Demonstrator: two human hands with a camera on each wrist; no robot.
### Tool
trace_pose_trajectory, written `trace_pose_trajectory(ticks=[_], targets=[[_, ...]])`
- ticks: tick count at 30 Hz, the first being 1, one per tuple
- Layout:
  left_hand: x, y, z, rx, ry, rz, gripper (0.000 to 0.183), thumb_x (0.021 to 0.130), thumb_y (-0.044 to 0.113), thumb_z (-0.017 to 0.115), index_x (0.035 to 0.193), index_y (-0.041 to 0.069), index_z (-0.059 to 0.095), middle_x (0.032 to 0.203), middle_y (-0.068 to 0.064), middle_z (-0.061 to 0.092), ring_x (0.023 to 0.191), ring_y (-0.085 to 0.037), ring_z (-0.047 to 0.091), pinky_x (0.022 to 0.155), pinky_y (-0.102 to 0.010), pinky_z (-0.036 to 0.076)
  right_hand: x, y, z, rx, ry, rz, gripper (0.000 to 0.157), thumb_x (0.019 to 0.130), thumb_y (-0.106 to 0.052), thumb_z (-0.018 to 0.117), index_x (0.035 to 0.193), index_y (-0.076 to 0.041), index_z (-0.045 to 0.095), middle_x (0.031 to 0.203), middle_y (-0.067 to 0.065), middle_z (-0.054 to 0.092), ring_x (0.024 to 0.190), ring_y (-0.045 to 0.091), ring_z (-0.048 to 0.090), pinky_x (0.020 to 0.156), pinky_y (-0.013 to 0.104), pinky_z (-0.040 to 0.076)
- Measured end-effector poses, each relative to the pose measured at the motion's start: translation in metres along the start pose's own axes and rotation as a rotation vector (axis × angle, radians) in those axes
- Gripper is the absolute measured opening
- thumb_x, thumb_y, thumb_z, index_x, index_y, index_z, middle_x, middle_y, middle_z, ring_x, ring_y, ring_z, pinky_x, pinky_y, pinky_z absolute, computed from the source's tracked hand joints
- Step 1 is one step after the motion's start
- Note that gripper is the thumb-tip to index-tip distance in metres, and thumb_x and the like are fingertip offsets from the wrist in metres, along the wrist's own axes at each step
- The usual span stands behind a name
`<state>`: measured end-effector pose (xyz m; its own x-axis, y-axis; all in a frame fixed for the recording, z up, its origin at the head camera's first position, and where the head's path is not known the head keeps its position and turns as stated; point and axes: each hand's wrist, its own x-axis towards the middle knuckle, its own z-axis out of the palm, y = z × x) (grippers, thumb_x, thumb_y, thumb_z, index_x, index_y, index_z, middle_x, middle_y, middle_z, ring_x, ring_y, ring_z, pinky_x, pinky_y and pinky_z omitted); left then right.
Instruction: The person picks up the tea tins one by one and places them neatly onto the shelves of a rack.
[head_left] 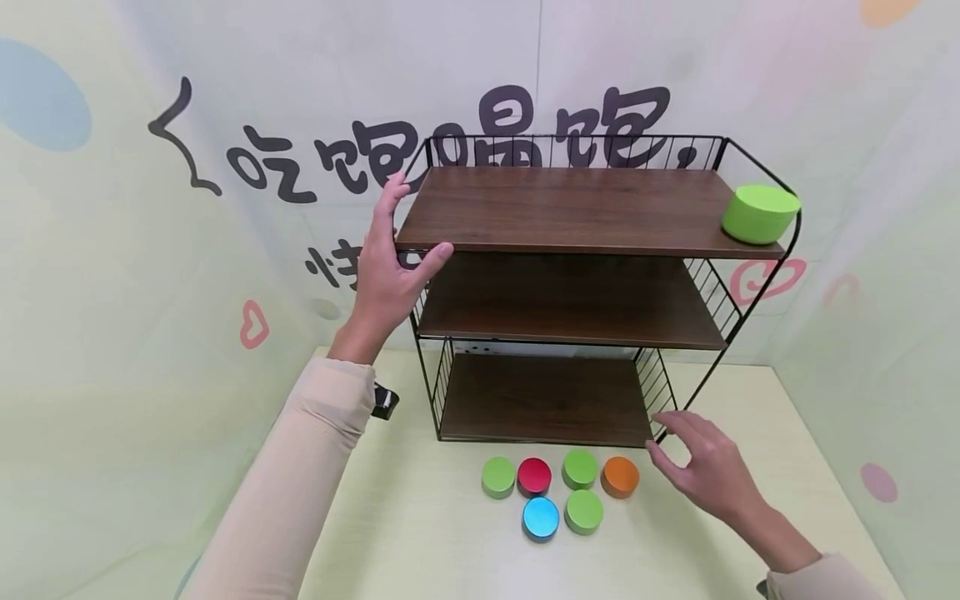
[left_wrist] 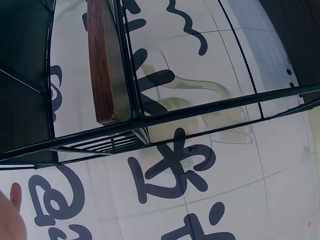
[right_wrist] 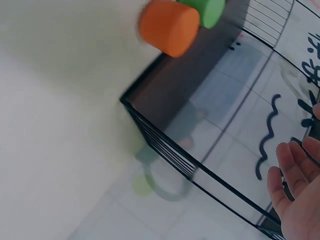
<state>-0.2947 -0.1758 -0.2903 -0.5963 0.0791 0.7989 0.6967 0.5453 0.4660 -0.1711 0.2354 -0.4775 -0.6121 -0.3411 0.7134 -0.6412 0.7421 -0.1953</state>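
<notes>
A three-tier shelf rack point(head_left: 570, 208) with dark wood boards and a black wire frame stands on the table. At the top board's left front corner is my left hand point(head_left: 390, 271), its thumb along the front edge and its fingers extended up beside the side rail. A green round tin point(head_left: 761, 214) sits at the right end of the top board. My right hand point(head_left: 708, 467) is by the rack's lower right corner, thumb and fingers apart with nothing between them. Nearest to it on the table is an orange round tin point(head_left: 620, 477).
In front of the rack also lie a red tin point(head_left: 535, 477), a blue tin point(head_left: 541, 518) and three green ones, including a green tin point(head_left: 584, 511) beside the blue. Behind the rack hangs a pale printed curtain point(head_left: 300, 100), which continues along both sides.
</notes>
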Motion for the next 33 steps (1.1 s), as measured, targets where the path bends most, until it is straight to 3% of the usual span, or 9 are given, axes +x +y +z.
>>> trace_pose_trajectory(ticks=[3,12,24,33], targets=[[0.0,0.0,0.001,-0.002,-0.004,0.002,0.074,0.087,0.034,0.073,0.148,0.012,0.037,0.161,-0.003,0.032,0.146,-0.004,0.024,0.116,-0.035,0.023,-0.011,-0.002,0.009,0.007,-0.043,0.036,0.038,0.071,-0.015,0.077,0.106,-0.001,0.071,0.102,0.012,0.072,0.093,0.03,0.069,0.073,0.048,0.055],[0.001,0.002,0.001,-0.009,-0.01,0.003,0.075,0.087,0.034,0.073,0.149,0.013,0.036,0.161,-0.005,0.032,0.146,-0.004,0.024,0.117,-0.035,0.023,-0.035,-0.001,0.034,0.018,-0.098,0.081,0.04,0.069,-0.013,0.081,0.106,0.0,0.07,0.102,0.014,0.072,0.093,0.035,0.068,0.073,0.051,0.056],[0.0,0.003,0.0,-0.013,-0.006,0.005,0.074,0.087,0.034,0.073,0.147,0.011,0.037,0.16,0.0,0.032,0.145,-0.005,0.026,0.115,-0.035,0.025,-0.051,-0.004,0.052,0.053,-0.14,0.125,0.047,0.07,-0.014,0.082,0.113,0.0,0.069,0.109,0.016,0.071,0.098,0.039,0.067,0.076,0.054,0.055],[0.0,0.002,-0.001,-0.007,-0.001,0.0,0.075,0.087,0.034,0.073,0.148,0.011,0.037,0.16,-0.003,0.032,0.145,-0.004,0.027,0.115,-0.037,0.026,-0.057,-0.005,0.059,0.044,-0.153,0.125,0.048,0.07,-0.015,0.083,0.113,0.0,0.069,0.108,0.017,0.071,0.096,0.036,0.068,0.074,0.051,0.056]])
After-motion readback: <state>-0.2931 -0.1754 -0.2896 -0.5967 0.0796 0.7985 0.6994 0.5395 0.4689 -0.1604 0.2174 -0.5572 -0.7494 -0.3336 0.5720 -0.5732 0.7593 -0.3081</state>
